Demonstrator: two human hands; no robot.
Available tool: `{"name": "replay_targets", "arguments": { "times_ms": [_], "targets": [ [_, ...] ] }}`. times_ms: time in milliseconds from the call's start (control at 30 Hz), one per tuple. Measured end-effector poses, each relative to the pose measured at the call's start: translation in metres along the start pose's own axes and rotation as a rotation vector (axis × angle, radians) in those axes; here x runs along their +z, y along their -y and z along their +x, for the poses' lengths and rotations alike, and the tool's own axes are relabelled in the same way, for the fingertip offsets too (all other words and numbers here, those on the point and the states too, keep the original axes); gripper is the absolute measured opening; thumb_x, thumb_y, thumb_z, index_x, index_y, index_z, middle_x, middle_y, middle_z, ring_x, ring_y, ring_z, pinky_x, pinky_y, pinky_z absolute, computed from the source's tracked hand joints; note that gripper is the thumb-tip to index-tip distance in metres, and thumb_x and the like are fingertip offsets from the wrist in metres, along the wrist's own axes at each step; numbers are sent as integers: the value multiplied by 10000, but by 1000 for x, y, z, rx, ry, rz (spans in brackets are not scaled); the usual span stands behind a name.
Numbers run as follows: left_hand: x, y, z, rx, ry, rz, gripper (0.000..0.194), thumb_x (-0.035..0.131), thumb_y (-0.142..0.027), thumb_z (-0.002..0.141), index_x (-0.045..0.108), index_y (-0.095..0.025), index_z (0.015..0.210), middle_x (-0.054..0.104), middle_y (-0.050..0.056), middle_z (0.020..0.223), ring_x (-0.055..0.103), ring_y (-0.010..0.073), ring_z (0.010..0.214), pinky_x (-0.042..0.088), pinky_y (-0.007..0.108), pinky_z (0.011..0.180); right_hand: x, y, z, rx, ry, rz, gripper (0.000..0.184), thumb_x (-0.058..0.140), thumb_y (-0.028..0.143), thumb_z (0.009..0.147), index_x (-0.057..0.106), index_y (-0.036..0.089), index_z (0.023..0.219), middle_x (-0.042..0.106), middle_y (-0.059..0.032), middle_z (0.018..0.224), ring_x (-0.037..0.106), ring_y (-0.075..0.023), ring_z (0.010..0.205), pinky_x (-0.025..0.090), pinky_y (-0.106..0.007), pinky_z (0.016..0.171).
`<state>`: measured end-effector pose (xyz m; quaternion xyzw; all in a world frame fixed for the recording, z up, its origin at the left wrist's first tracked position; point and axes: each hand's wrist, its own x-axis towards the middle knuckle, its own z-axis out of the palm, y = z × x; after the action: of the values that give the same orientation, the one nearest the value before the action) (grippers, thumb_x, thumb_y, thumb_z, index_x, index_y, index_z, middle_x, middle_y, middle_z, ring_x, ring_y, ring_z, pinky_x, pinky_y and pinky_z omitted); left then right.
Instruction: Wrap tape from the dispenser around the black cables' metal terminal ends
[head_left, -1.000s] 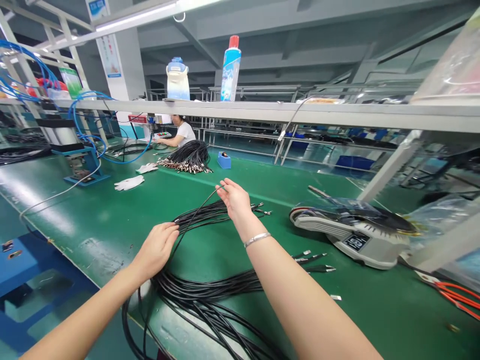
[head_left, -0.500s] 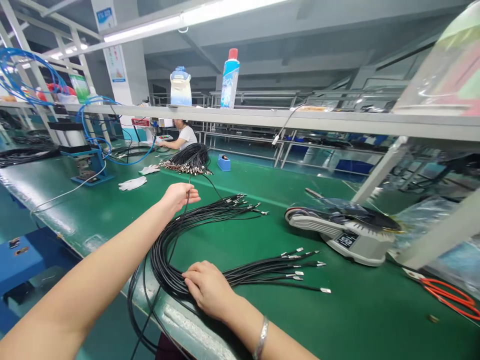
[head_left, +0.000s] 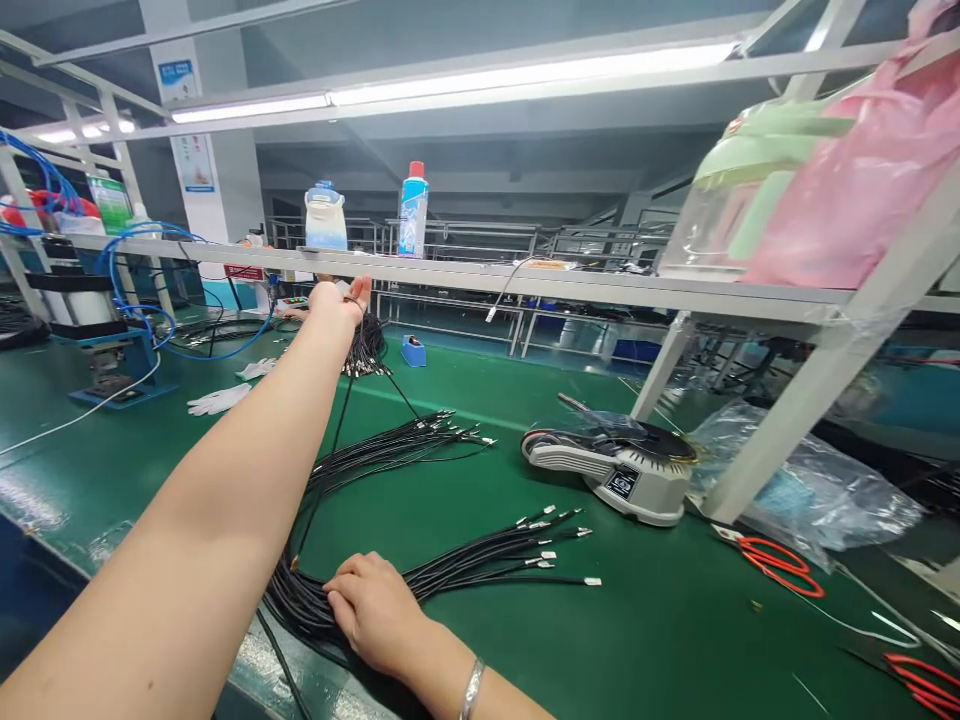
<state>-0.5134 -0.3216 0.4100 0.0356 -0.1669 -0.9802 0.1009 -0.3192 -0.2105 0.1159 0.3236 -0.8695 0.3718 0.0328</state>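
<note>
A looped bundle of black cables (head_left: 457,564) with silvery and white ends lies over the front edge of the green table. My right hand (head_left: 379,612), with a silver bracelet at its wrist, presses on the bundle with fingers curled over it. Stretched far forward and up, my left hand (head_left: 341,303) is closed on a single black cable (head_left: 344,405) that hangs down toward the bundle. Its fingers are partly hidden by the hand itself. Behind it, a second pile of black cables (head_left: 369,350) lies at the far side of the table.
A grey tape dispenser (head_left: 637,485) stands right of the cables. Beyond it are red-handled scissors (head_left: 780,565) and clear plastic bags (head_left: 817,490). White gloves (head_left: 219,400) and a press (head_left: 105,335) are at left. A shelf (head_left: 480,272) crosses above the table; a co-worker is mostly hidden.
My left hand has moved up and forward, drawing the cable away from the bundle. My right hand stays on the bundle. The view has turned right.
</note>
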Motion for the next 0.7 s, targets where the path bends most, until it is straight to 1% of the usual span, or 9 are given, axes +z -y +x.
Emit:
{"name": "replay_targets", "arguments": {
  "times_ms": [67, 133, 200, 267, 333, 433, 533, 633, 700],
  "targets": [
    [6, -1, -9, 18, -15, 33, 325, 523, -307, 875, 507, -153, 1161, 555, 82, 1148, 583, 191, 951, 508, 395, 789, 2, -2, 4, 44, -61, 111, 178, 575, 191, 748, 702, 200, 872, 686, -77, 893, 594, -243, 866, 436, -412, 853],
    [8, 2, -20, 14, 1, 72, 322, 526, -313, 873, 514, -153, 1152, 560, 80, 1139, 585, 190, 946, 509, 394, 788, 0, -4, 14, 120, -167, 253, 328, 598, 171, 688, 654, 181, 1011, 672, -101, 977, 600, -256, 914, 456, -418, 846],
    [5, 8, -35, -1, 29, 107, 310, 528, -312, 872, 520, -152, 1138, 572, 73, 1112, 595, 178, 910, 521, 371, 754, -6, -3, 30, 214, -319, 402, 504, 527, 167, 717, 504, 155, 1220, 601, -144, 1146, 564, -256, 1039, 455, -418, 871],
    [-4, 13, -60, -22, 59, 138, 247, 490, -228, 893, 521, -129, 1117, 589, 70, 1048, 606, 145, 837, 537, 312, 695, -21, 1, 45, 280, -447, 523, 600, 432, 160, 762, 312, 140, 1350, 516, -165, 1269, 503, -231, 1151, 424, -417, 928],
    [-25, 14, -97, -58, 97, 174, 262, 365, -15, 875, 527, -65, 1075, 601, 87, 940, 607, 101, 760, 545, 237, 674, -44, 10, 51, 277, -480, 697, 700, 435, 153, 749, 177, 150, 1400, 490, -149, 1316, 503, -207, 1170, 421, -402, 948],
    [-87, 5, -164, -119, 183, 333, 231, 443, -1, 771, 611, -104, 890, 611, 64, 807, 628, 126, 750, 565, 249, 744, -87, 26, 25, 190, -451, 1319, 767, 508, 143, 694, 207, 184, 1398, 486, -101, 1346, 534, -200, 1148, 428, -384, 953],
    [-178, -8, -212, -286, 39, 720, 226, 566, -144, 656, 670, -304, 775, 602, -6, 708, 643, 186, 734, 569, 289, 773, -116, 31, -38, 242, -442, 1676, 615, 563, 103, 639, 500, 173, 1247, 555, -84, 1287, 533, -200, 1143, 423, -344, 952],
    [-255, -10, -223, -508, -155, 838, 179, 563, -413, 593, 700, -406, 708, 579, -16, 594, 625, 243, 610, 564, 364, 710, -119, 21, -104, 472, -315, 1761, 630, 570, -9, 528, 631, 209, 1115, 633, -69, 1185, 595, -188, 1048, 472, -301, 857],
    [-283, -4, -217, -667, -191, 859, 226, 607, -523, 517, 707, -386, 666, 566, -23, 543, 595, 229, 528, 554, 382, 680, -111, 12, -137, 577, -260, 1809, 559, 623, 45, 543, 666, 250, 1061, 642, -44, 1169, 597, -210, 1052, 484, -329, 844]
  ]
}}
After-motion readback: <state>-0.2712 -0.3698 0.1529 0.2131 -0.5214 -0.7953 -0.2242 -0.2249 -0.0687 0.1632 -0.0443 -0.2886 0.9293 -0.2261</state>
